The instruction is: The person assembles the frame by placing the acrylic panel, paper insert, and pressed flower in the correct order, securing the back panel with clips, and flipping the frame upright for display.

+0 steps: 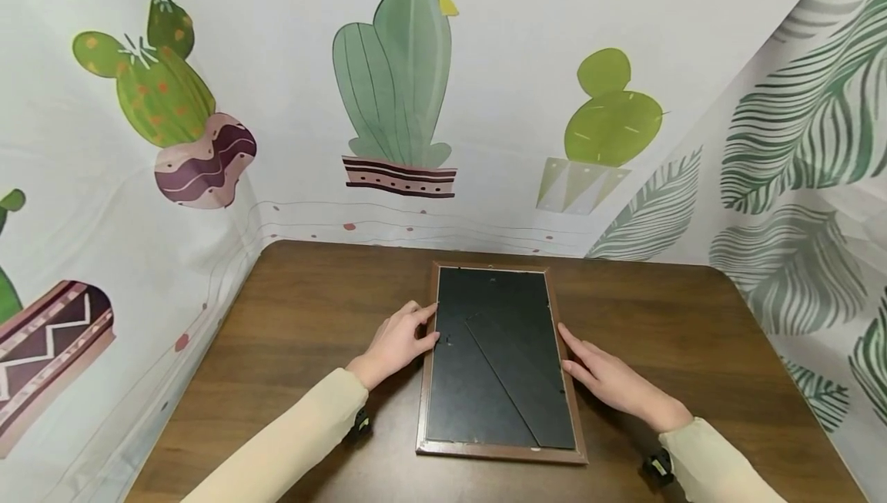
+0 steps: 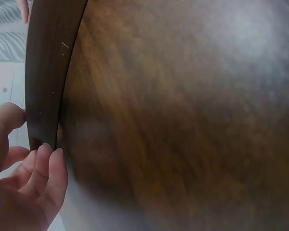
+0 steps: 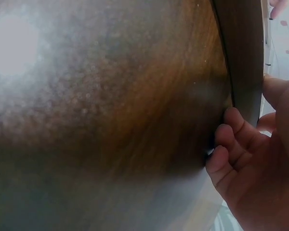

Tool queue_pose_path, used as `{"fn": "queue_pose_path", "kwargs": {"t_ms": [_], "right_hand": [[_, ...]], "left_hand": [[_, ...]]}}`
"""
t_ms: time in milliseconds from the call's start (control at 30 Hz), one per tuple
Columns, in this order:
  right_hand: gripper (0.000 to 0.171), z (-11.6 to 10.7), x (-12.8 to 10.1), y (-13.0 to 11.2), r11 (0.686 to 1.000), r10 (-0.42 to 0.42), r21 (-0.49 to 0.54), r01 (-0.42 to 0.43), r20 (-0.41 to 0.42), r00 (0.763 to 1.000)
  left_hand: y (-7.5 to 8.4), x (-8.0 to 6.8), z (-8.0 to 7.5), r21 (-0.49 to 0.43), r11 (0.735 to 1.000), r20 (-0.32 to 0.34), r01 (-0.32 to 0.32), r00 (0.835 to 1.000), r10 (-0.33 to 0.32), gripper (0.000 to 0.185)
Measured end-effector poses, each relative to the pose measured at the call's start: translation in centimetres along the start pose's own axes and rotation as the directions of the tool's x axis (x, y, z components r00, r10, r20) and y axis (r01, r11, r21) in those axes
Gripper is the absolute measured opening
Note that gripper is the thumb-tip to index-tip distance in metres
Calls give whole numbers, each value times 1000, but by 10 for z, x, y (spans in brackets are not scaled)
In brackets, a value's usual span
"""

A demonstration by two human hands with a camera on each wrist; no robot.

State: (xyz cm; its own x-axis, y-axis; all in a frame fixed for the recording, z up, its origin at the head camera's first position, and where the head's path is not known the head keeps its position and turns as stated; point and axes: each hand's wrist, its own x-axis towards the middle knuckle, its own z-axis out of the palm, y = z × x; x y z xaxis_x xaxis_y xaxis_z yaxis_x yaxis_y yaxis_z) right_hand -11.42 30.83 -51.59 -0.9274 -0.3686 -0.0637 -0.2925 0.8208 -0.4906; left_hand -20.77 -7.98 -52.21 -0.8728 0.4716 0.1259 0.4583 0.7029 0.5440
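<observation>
A picture frame (image 1: 499, 364) with a brown wooden rim lies face down in the middle of the table, its black backing and folded stand facing up. My left hand (image 1: 424, 326) is at its left edge. In the left wrist view the thumb and fingers (image 2: 48, 154) pinch the frame rim (image 2: 45, 72). My right hand (image 1: 571, 350) is at the right edge. In the right wrist view its fingers (image 3: 226, 130) curl against the frame's side (image 3: 243, 57), with the thumb on the other face.
The dark wooden table (image 1: 312, 318) is enclosed by cloth walls printed with cacti (image 1: 398, 79) at the back and left and with leaves (image 1: 797, 141) at the right. Bare tabletop lies on both sides of the frame.
</observation>
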Motion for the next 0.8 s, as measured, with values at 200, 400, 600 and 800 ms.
{"fn": "queue_pose_path", "kwargs": {"t_ms": [200,400,600,800], "right_hand": [[67,-2,2,-1,1000,-18,1,18,-4,1000],[68,-5,2,-1,1000,-16,4,16,-2,1000],[68,-5,2,-1,1000,-14,0,14,5,1000],[67,-1,1,-1,1000,-14,-3,14,-2,1000]], "left_hand": [[-1,2,1,41,999,-24,-28,999,29,53],[2,3,2,150,984,-46,-98,993,106,54],[5,3,0,166,980,-37,-104,993,112,54],[9,5,-5,269,955,44,-123,992,116,57]]}}
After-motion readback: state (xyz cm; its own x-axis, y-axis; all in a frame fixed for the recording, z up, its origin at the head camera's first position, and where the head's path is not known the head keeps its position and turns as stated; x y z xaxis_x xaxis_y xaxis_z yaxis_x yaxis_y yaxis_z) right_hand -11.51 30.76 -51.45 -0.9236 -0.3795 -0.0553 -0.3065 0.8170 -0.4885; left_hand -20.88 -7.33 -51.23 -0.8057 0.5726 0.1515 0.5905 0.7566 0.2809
